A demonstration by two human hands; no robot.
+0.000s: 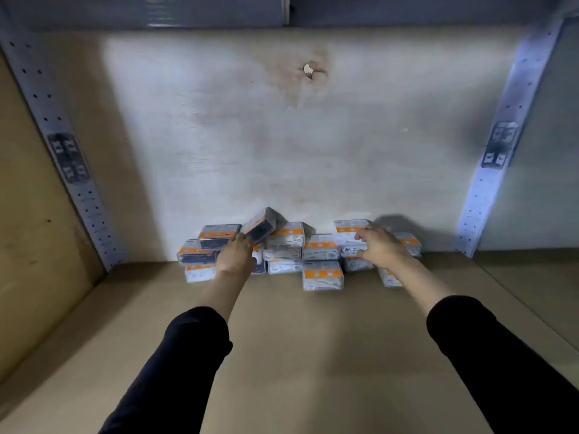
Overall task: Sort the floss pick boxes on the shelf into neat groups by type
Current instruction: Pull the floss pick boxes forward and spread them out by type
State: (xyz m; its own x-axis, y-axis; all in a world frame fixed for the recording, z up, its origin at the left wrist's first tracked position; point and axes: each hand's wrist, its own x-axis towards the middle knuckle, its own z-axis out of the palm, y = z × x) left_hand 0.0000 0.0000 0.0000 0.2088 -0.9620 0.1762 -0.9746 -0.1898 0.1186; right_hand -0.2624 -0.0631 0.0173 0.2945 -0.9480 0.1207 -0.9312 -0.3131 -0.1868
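Observation:
Several clear floss pick boxes with orange labels are piled against the back wall of the shelf (282, 339). Dark-filled boxes (216, 236) lie at the left of the pile, white-filled boxes (321, 250) in the middle and right. My left hand (236, 255) grips a dark box (260, 228), lifted and tilted above the pile. My right hand (379, 245) rests on a white box (349, 231) at the top right of the pile, fingers curled over it. One white box (322, 275) lies forward of the rest.
Perforated metal uprights stand at the back left (67, 158) and back right (498, 158). A pale back panel (297, 136) with a small hole closes the rear. Cardboard-coloured side walls flank the shelf; the shelf board stretches toward me.

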